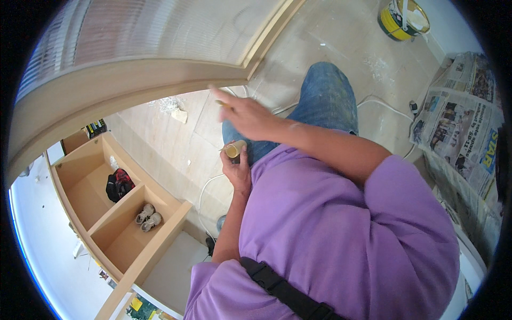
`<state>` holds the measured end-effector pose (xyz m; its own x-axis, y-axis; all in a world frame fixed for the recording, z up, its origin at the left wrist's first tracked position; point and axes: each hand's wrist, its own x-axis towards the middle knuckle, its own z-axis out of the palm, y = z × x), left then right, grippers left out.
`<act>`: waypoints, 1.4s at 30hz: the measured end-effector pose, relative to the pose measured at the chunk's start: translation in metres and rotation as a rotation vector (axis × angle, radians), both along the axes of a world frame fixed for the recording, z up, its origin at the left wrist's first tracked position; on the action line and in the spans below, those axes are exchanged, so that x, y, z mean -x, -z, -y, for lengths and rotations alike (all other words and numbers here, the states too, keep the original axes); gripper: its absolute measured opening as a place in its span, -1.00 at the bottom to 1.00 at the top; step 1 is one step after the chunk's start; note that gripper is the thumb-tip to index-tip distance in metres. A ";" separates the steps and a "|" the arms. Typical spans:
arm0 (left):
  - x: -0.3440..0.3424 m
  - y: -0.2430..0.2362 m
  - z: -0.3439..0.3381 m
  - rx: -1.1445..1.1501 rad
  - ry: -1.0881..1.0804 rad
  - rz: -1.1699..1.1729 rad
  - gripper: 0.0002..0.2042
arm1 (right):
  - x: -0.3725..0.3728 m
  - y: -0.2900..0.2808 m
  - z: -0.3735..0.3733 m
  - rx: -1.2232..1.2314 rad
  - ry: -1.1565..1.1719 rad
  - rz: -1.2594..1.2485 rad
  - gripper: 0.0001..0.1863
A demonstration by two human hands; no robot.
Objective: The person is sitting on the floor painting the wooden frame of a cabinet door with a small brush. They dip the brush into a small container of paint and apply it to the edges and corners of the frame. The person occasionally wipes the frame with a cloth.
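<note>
Currently you're holding a small tan tube point(235, 149) upright in your left hand point(238, 172), fingers closed around it, while your right hand point(246, 116), fingers spread, is reaching toward the wooden door frame point(133, 85); nothing looks applied there yet.

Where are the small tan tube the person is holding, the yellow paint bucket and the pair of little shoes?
Small tan cardboard tube point(234, 149), head view, on its open round end.
Yellow paint bucket point(393, 22), head view, on its yellow side wall.
Pair of small pale shoes point(148, 217), head view, on one shoe in the wooden compartment.
</note>
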<state>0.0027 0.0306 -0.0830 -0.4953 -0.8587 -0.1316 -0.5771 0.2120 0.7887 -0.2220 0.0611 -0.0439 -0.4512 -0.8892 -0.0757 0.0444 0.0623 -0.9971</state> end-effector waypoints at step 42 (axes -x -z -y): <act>0.097 -0.061 -0.029 -0.066 0.254 -0.099 -0.59 | 0.103 0.016 -0.173 0.106 0.391 0.591 -0.54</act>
<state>-0.0941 0.0591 -0.0222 -0.7071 -0.6963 -0.1233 -0.4313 0.2866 0.8555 -0.3250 0.2341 -0.0598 -0.6486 -0.6868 -0.3280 0.5782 -0.1645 -0.7991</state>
